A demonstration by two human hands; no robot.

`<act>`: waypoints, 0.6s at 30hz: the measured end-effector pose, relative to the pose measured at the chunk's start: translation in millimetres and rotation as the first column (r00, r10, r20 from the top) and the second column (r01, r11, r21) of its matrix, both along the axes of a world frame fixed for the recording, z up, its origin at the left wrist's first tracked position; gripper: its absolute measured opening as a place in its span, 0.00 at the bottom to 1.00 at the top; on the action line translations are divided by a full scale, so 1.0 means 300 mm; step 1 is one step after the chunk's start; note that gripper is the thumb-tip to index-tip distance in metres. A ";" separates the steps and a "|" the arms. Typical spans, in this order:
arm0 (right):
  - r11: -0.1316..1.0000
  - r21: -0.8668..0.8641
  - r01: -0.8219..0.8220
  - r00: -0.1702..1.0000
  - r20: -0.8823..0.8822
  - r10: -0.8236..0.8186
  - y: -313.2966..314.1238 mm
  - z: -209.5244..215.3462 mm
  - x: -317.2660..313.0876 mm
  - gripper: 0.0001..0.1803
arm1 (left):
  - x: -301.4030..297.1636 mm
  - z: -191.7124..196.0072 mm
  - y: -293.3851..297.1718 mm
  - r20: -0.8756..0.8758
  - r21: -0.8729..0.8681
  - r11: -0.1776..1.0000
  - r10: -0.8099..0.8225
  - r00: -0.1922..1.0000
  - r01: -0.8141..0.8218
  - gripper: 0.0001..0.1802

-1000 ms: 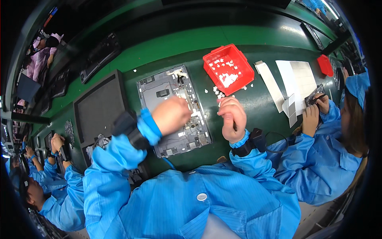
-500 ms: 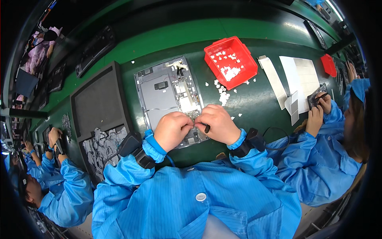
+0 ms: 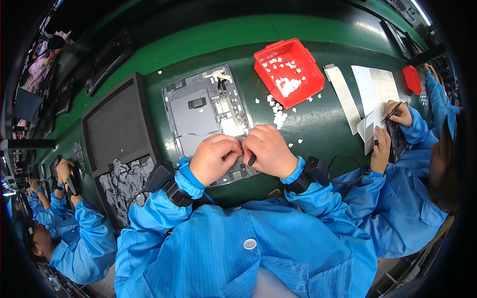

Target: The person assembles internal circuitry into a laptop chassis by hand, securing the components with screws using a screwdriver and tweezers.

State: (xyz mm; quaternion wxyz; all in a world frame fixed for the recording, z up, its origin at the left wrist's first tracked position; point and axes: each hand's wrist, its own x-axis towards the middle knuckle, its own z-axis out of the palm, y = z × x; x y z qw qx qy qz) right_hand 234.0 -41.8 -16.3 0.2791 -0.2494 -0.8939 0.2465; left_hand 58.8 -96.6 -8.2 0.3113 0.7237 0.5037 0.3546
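Grey, flat rectangular device housing (image 3: 191, 119) lies open beneath both hands, stretching beyond the left hand (image 3: 212, 158), whose fingertips pinch closed, on what cannot be told. Just beside it, the right hand (image 3: 271, 151) grips a small black rod-shaped tool (image 3: 252, 159). Circuitry is already exposed; work at the fingertips appears unfinished. Small white pieces (image 3: 279, 119) lie loose beyond the right hand.

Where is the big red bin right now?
In the head view, the red bin is right of centre, toward the top, between the opened grey device and the long pale strip.
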 end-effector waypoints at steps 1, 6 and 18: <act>1.000 -0.005 0.000 1.000 0.002 0.000 0.006 0.009 0.006 0.11 | 0.001 0.003 0.000 0.003 -0.030 1.000 0.003 1.000 -0.003 0.06; 0.831 0.122 0.543 0.837 -0.163 -0.523 0.116 0.078 0.069 0.09 | 0.001 0.021 0.006 -0.149 0.113 0.993 -0.022 0.989 0.039 0.07; 0.780 -0.589 0.210 0.737 -0.429 -0.523 0.089 0.130 0.132 0.01 | 0.010 0.023 -0.014 -0.353 0.214 0.973 -0.009 0.936 0.091 0.09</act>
